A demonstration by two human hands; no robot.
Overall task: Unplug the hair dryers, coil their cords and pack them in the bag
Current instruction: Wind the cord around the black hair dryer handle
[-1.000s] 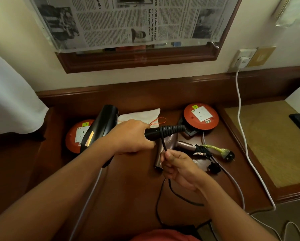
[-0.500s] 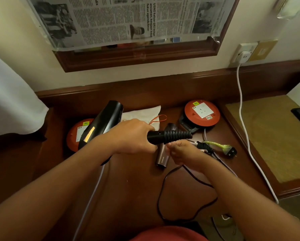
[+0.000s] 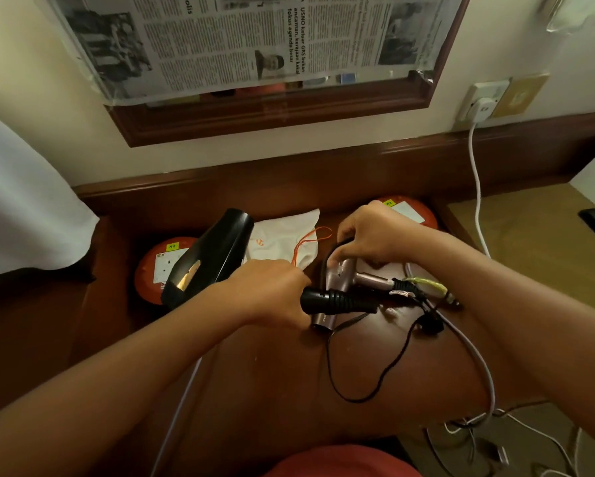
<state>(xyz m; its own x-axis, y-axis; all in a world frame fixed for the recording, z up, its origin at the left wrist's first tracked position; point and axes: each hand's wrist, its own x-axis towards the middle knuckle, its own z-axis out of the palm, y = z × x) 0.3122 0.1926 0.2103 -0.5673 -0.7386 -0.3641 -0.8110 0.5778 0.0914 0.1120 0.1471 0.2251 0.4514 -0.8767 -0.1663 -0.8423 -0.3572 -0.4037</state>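
Note:
My left hand (image 3: pixel 272 292) grips the handle of a black hair dryer (image 3: pixel 210 258), whose ribbed cord collar (image 3: pixel 341 301) points right. Its black cord (image 3: pixel 361 397) loops over the desk and rises to my right hand (image 3: pixel 372 237), which pinches it above a pink hair dryer (image 3: pixel 341 280) lying on the desk. The pink dryer's cord end and a green-tied plug (image 3: pixel 427 287) lie to its right. A white drawstring bag (image 3: pixel 285 241) with orange string lies flat behind the dryers.
Two orange cable reels lie on the wooden desk, one at left (image 3: pixel 155 270), one partly hidden behind my right hand (image 3: pixel 413 211). A white cable (image 3: pixel 476 187) runs down from a wall socket (image 3: pixel 483 101). A newspaper-covered mirror (image 3: pixel 254 46) hangs above. More cables trail off at lower right.
My right hand has carried the black cord up and away from me, from below the dryer handle to above the pink dryer. The left hand keeps holding the black dryer.

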